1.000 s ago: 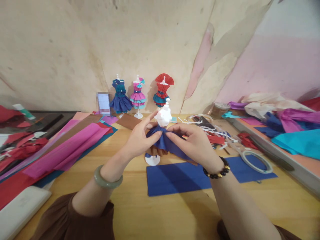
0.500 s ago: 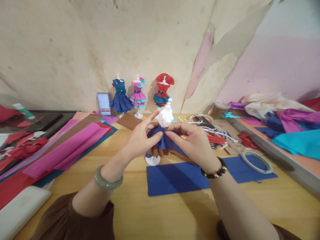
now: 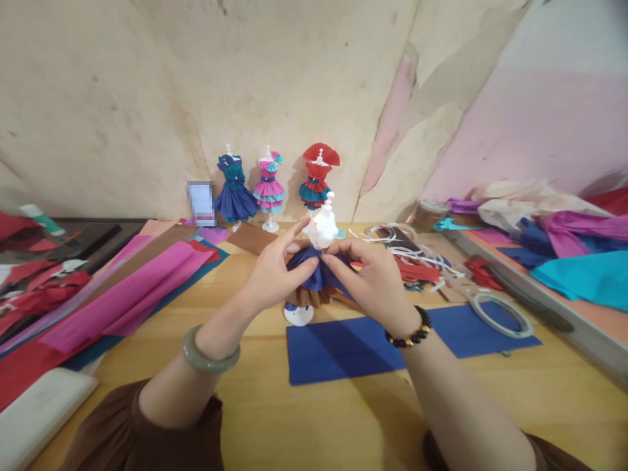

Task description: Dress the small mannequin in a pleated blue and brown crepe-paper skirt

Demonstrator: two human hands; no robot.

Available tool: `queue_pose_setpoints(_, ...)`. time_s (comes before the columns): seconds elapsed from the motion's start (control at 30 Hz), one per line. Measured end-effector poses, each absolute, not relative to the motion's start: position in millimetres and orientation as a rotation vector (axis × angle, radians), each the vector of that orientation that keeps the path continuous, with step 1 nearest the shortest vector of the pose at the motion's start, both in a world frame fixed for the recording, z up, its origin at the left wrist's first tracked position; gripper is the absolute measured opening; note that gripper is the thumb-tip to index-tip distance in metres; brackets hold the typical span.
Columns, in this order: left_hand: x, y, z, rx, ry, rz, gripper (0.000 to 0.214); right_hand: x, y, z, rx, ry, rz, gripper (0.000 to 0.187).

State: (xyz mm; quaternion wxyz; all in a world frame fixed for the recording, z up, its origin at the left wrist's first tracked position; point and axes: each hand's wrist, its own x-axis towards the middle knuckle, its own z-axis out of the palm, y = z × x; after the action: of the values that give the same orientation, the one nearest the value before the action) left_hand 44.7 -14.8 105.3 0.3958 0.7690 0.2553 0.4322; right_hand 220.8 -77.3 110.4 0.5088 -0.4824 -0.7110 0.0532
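Note:
A small white mannequin [image 3: 322, 229] stands between my hands on a round white base [image 3: 299, 315]. Blue crepe paper [image 3: 316, 276] is gathered around its waist as a skirt, over a brown ruffled layer [image 3: 314, 297]. My left hand [image 3: 279, 268] pinches the blue paper at the waist with its thumb, its fingers behind the mannequin. On the other side my right hand [image 3: 373, 275] holds the same paper between thumb and index finger. Both thumbs nearly meet at the front of the waist. The mannequin's back is hidden.
Three dressed mannequins, one in a red top [image 3: 320, 173], stand by the wall. A long blue paper strip [image 3: 343, 353] lies in front, with a tape roll [image 3: 500, 315] on its right end. Pink paper sheets [image 3: 132, 288] lie left; scraps and a tray [image 3: 554, 333] are right.
My right hand has shifted slightly left and in toward the waist. The loose blue paper beneath it now lies closer around the skirt. My left hand keeps its pinch.

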Motion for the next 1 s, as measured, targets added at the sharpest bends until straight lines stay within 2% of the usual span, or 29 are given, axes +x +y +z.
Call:
queue_pose_setpoints(0.43, 46.2, -16.3, 107.7, 1.906, 0.597, 1.102, 0.065, 218.5, -75.9, 108.9, -1.166, -1.702, 0.116, 0.008)
queue_pose_setpoints(0.57, 47.8, -17.7, 108.2, 1.881, 0.546, 1.096, 0.059, 216.6, -75.1, 107.8, -1.147, -1.627, 0.266, 0.007)
queue_pose_setpoints(0.8, 47.0, -12.1, 101.6, 1.935, 0.555, 1.085, 0.056, 218.3, -67.7, 103.3, -1.114, -1.464, 0.494, 0.018)
queue_pose_setpoints(1.0, 45.2, -12.1, 105.1, 1.855, 0.545, 1.005, 0.065, 223.0, -68.1, 106.8, -1.048, -1.527, 0.613, 0.02)
